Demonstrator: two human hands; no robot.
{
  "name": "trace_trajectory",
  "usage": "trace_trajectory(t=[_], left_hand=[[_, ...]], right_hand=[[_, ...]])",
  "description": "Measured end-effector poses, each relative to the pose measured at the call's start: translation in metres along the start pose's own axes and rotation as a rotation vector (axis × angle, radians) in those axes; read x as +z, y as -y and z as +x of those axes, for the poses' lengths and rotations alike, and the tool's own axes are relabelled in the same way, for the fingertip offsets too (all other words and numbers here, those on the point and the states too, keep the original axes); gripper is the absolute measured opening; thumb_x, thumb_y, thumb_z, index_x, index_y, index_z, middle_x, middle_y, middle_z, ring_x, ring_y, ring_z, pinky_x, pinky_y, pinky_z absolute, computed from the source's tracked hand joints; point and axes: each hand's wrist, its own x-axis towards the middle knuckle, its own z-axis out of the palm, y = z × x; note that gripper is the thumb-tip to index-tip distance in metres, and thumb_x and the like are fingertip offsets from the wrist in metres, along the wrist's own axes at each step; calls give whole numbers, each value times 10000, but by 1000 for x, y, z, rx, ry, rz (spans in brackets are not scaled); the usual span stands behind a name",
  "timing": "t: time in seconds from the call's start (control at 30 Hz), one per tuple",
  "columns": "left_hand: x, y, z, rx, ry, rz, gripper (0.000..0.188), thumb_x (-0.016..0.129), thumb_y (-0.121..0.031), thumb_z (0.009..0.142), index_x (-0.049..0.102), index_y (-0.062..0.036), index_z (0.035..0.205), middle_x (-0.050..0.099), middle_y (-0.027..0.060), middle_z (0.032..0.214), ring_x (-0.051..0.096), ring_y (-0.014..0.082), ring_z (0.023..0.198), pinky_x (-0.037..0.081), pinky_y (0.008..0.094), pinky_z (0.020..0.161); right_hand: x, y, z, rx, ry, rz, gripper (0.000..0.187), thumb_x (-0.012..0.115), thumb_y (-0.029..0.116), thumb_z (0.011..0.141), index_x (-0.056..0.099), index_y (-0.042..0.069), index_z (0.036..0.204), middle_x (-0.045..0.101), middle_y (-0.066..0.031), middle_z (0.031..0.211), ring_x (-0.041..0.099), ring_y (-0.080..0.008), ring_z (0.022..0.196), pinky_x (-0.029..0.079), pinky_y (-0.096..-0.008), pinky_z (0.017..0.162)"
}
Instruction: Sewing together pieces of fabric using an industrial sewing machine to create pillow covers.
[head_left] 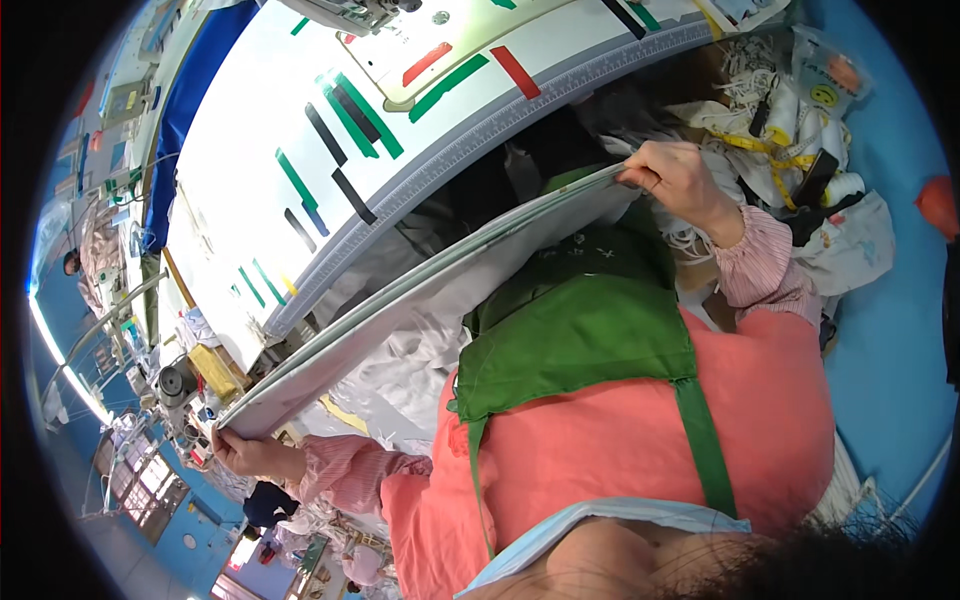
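Note:
A long folded length of pale grey-white fabric [420, 290] is stretched between my two hands, in front of my green apron [590, 340]. Several layers show along its upper edge. Its far-left end is pinched by my left hand [258, 456], with the fingers closed on the corner. At the other end, my right hand [680, 182] grips the fabric's right corner between thumb and curled fingers. The cloth hangs at a slant, higher at the right, just off the front edge of the white work table [240, 170].
A sewing machine bed [440, 40] is set in the table, with coloured tape strips around it and a ruler strip [480, 128] along the front edge. More white cloth [400, 365] lies below. At right are a yellow tape measure [745, 142], thread spools [783, 115] and plastic bags [855, 245].

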Motion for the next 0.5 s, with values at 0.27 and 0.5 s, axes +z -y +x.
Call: trace_trajectory(t=[0.27,0.5], left_hand=[[2,20,-22,24,-68,-20,117,563,22,899,637,67,978,643,119,942,608,180,837,513,280,750],[-27,38,-55,-70,-204,-144,120,557,19,854,643,17,938,625,89,847,574,162,718,494,272,678]], right_hand=[[0,6,8,-3,90,-48,145,723,87,782,631,40,885,616,-90,733,620,-252,654,480,-341,578],[-28,70,9,120,-170,-85,141,595,-106,828,649,-31,934,624,-110,823,612,-206,744,478,-268,695]])
